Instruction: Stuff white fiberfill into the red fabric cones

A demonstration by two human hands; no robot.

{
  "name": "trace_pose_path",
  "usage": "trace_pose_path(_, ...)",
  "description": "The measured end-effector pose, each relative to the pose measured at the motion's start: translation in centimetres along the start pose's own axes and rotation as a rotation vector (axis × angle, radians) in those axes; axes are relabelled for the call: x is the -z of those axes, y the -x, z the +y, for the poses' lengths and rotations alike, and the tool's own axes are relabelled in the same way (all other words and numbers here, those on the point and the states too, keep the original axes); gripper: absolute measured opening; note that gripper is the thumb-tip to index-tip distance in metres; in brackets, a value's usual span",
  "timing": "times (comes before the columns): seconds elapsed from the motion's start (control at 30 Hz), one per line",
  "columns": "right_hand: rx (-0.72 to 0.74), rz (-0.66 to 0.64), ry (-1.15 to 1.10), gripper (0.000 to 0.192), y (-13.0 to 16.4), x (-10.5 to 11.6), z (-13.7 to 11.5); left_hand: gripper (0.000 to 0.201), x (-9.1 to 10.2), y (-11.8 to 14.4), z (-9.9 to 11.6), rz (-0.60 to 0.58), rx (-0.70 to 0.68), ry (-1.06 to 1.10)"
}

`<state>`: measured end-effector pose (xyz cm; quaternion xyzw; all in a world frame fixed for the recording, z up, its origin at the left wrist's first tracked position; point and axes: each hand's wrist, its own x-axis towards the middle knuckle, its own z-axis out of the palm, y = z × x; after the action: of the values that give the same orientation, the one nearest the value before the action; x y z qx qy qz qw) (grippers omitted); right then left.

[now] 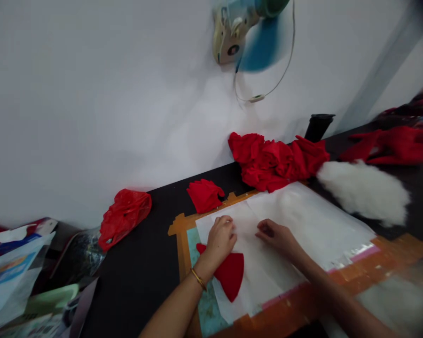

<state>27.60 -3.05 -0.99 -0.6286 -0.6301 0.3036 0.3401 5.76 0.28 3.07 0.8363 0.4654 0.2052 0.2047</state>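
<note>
While the left hand (221, 239) presses curled fingers on the white sheet (296, 225) above the red fabric piece (231, 274) on the desk (144, 263), the right hand (277, 234), fingers narrowly pinching the sheet, should probably smooth it slowly, keeping it flat.
</note>
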Motion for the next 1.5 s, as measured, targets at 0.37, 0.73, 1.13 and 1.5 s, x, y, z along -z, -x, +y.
trace_pose_path(0.37,0.727,-0.125,0.521,0.095,-1.3,2.6,-2.4,0.012,3.0,2.4,-2.8,0.001,0.261,0.172)
trace_pose_path(0.73,0.698,-0.252,0.413,0.080,-2.4,-2.7,-3.2,0.018,-1.3,0.5,-1.0,0.102,0.362,0.464)
trace_pose_path(1.13,0.321,-0.065,0.218,0.028,-1.8,-0.8,-2.4,0.016,2.9,8.1,3.3,0.022,0.095,0.050)
trace_pose_path(1.5,-0.149,-0.132,-0.588,0.029,8.4,-3.9,-6.9,0.015,0.9,8.7,3.7,0.146,0.302,0.179)
